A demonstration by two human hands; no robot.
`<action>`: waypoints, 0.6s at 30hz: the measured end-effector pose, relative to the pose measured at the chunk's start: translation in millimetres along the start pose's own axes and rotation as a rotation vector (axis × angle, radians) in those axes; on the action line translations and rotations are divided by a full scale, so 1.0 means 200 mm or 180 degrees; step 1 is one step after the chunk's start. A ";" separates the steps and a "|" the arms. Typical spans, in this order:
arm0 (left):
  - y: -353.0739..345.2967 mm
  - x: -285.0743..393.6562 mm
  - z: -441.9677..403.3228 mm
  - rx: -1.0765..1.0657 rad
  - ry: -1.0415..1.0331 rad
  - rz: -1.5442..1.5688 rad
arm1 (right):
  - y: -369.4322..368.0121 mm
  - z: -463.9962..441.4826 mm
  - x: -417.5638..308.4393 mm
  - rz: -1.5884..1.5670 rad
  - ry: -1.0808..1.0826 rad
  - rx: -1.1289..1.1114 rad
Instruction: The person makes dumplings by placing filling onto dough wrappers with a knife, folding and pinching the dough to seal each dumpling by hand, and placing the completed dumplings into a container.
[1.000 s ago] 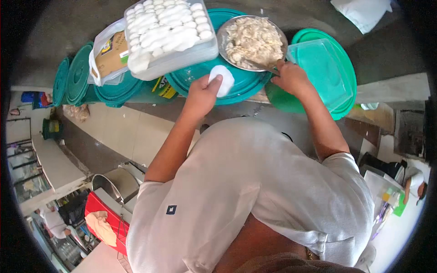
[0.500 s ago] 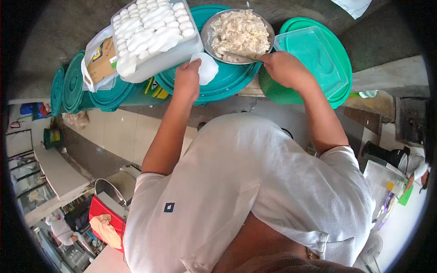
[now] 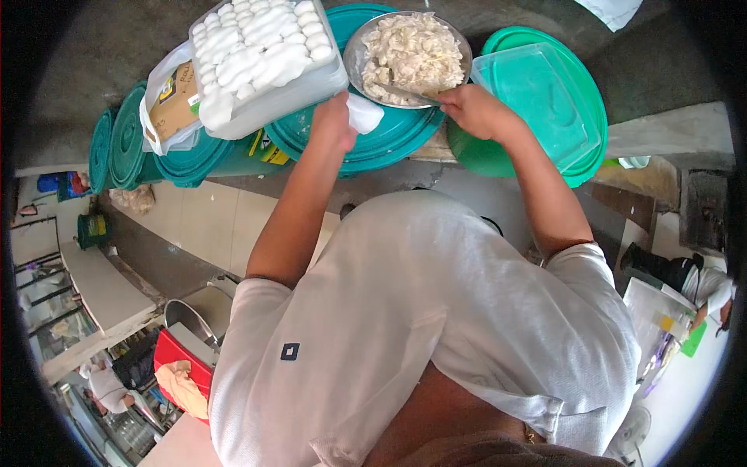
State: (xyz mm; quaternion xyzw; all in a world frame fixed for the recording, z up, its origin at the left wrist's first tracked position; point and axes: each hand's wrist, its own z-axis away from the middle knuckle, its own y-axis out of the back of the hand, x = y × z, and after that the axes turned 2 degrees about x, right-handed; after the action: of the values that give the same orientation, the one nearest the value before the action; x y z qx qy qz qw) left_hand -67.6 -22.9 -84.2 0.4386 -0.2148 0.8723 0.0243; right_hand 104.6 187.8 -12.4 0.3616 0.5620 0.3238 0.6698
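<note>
The left hand (image 3: 333,123) has turned its pinched dough (image 3: 366,114), which shows no mix (image 3: 416,48). The right hand (image 3: 478,111) grips a tool (image 3: 412,93).

No wording reads clearly: left of the left hand (image 3: 333,124), handwriting (image 3: 185,75) on the brown box (image 3: 177,113) and, nearer, a yellow label (image 3: 272,153) are blurred. Below the hand, the shirt (image 3: 436,288) bears a square emblem (image 3: 289,352).

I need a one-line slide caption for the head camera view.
The left hand holds a white dough-like piece; the right hand holds a utensil in a bowl of pale mixture.
</note>
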 end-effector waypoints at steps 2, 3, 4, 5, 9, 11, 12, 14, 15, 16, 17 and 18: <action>-0.01 -0.01 -0.05 -0.0059 -0.0052 0.0033 | -0.03 0.00 0.07 -0.0360 0.0182 -0.0045; -0.02 -0.01 -0.06 -0.0113 -0.0108 0.0077 | -0.02 0.01 0.07 -0.0364 0.0170 -0.0037; -0.03 -0.01 -0.07 -0.0122 -0.0107 0.0073 | 0.00 0.02 0.07 -0.0567 0.0084 -0.0148; -0.04 -0.01 -0.08 -0.0126 -0.0076 0.0043 | 0.01 0.02 0.06 -0.0772 0.0000 -0.0262; -0.08 -0.03 -0.09 -0.0297 -0.0195 0.0100 | 0.03 0.08 0.04 -0.0920 -0.0104 -0.0309; -0.07 -0.05 -0.13 -0.0289 -0.0154 0.0143 | -0.03 0.12 0.06 -0.0910 -0.0117 -0.0107; -0.06 -0.07 -0.14 -0.0279 -0.0113 0.0186 | -0.05 0.14 0.06 -0.0913 -0.0120 -0.0109; -0.13 -0.02 -0.02 -0.0355 -0.0068 0.0336 | -0.09 0.19 0.04 -0.0878 0.0157 0.0226; -0.16 -0.01 0.03 -0.0433 -0.0031 0.0489 | -0.10 0.20 0.03 -0.0882 0.0150 0.0226; -0.16 -0.01 0.02 -0.0434 -0.0026 0.0486 | -0.11 0.22 0.03 -0.0764 0.0125 0.0201; -0.16 -0.02 0.02 -0.0542 -0.0008 0.0603 | -0.12 0.23 0.02 -0.0646 0.0100 0.0176; -0.16 -0.02 0.02 -0.0649 0.0009 0.0722 | -0.11 0.26 -0.01 -0.0647 0.0098 0.0174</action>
State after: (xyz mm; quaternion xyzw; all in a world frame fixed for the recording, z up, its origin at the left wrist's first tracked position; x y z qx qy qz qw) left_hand -54.7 5.3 -73.1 0.4054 -0.3504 0.8438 -0.0297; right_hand 155.4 168.0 -24.7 0.3158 0.6145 0.2444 0.6803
